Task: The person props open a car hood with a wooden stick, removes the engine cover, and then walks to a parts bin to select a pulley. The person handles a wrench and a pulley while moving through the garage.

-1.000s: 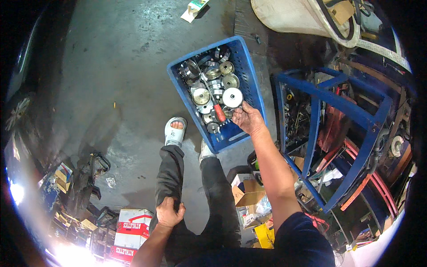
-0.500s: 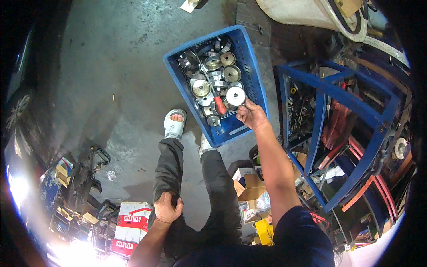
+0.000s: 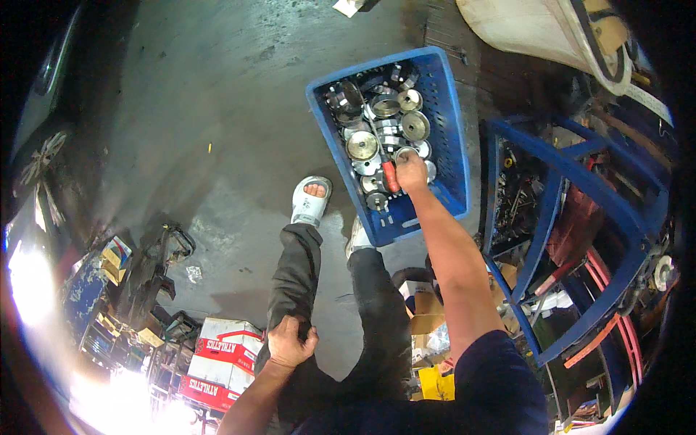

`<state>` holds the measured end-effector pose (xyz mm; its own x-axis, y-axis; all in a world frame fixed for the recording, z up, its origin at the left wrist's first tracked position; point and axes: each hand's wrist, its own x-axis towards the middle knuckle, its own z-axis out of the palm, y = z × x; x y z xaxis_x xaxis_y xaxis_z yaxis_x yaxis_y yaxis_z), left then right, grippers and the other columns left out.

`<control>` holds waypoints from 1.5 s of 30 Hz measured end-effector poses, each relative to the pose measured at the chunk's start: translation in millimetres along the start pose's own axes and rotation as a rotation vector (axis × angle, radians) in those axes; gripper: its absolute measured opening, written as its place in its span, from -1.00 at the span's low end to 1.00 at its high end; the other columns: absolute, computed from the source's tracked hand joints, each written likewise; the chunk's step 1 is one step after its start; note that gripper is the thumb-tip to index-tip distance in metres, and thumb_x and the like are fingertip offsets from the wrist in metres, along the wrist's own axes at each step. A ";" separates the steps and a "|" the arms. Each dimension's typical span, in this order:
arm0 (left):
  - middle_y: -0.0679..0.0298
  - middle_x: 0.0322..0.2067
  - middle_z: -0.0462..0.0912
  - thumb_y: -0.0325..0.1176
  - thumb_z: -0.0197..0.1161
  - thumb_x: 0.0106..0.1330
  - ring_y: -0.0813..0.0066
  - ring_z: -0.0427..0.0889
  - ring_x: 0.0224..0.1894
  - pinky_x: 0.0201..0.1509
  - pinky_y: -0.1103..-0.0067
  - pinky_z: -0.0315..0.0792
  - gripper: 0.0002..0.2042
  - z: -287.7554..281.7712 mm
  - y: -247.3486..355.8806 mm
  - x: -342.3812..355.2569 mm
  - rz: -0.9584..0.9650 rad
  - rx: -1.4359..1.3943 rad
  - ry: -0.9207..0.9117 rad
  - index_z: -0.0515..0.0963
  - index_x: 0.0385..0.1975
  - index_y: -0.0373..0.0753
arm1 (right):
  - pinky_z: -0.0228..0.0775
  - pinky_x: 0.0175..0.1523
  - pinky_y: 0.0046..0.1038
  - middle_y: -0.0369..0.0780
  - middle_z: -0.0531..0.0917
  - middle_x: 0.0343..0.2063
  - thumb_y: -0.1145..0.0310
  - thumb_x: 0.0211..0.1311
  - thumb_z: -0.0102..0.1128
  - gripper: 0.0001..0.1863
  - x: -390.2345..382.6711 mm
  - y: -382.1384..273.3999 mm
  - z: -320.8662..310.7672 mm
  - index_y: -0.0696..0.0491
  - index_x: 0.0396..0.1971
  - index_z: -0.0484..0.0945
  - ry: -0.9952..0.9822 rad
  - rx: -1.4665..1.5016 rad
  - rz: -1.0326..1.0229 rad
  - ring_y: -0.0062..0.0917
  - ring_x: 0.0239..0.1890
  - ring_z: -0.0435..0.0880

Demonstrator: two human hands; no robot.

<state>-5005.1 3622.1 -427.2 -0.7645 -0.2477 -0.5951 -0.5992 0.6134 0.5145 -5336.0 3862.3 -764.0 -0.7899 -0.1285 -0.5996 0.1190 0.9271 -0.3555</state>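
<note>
Down inside the blue perforated plastic crate [image 3: 449, 123], my right hand [image 3: 410, 172] closes on a round silver metal disc [image 3: 404, 154] beside a red-handled tool [image 3: 391, 177]; my left hand [image 3: 290, 342] grips my dark trouser leg [image 3: 293, 275].

1 head-worn fisheye view looks steeply down from above the person's own legs to the concrete floor [image 3: 181, 130], well above the blue crate [image 3: 449, 130] (edges bend near the rim); forearms enter from the lower edge.

Navy short-sleeved shirt [image 3: 500, 384], dark trousers [image 3: 297, 268], white sandals [image 3: 312, 201]
</note>
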 end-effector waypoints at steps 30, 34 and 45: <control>0.03 -0.32 0.69 -0.16 0.36 0.23 -0.02 0.69 -0.18 -0.03 0.20 0.53 -0.66 -38.4 65.3 -16.0 -0.289 -0.223 -0.116 0.57 -0.15 -0.29 | 0.43 -0.23 -0.35 -0.31 0.51 -0.49 0.09 0.58 -0.01 -0.69 -269.6 -159.3 -280.2 0.05 -0.10 0.49 -0.492 1.833 0.692 -0.51 -0.44 0.47; 0.06 -0.28 0.71 -0.13 0.32 0.26 0.07 0.70 -0.14 0.03 0.26 0.53 -0.60 -92.6 112.0 -33.1 -0.224 -0.283 -0.143 0.59 -0.04 -0.29 | 0.41 -0.22 -0.36 -0.31 0.49 -0.49 0.09 0.58 -0.03 -0.70 -334.9 -203.3 -333.2 0.03 -0.10 0.50 -0.502 1.850 0.620 -0.51 -0.44 0.44; 0.05 -0.25 0.75 -0.12 0.35 0.27 0.05 0.73 -0.12 0.04 0.26 0.56 -0.57 -209.9 140.1 -78.7 -0.145 -0.344 0.183 0.61 0.01 -0.29 | 0.44 -0.17 -0.32 -0.29 0.51 -0.51 0.05 0.57 0.01 -0.69 -435.4 -284.3 -394.3 0.00 -0.13 0.53 -0.697 1.775 0.376 -0.49 -0.44 0.46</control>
<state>-5078.8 3570.0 -178.7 -0.6773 -0.4612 -0.5732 -0.7247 0.2837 0.6280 -5263.1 3793.5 -119.2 -0.2968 -0.5488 -0.7815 0.9275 -0.3605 -0.0991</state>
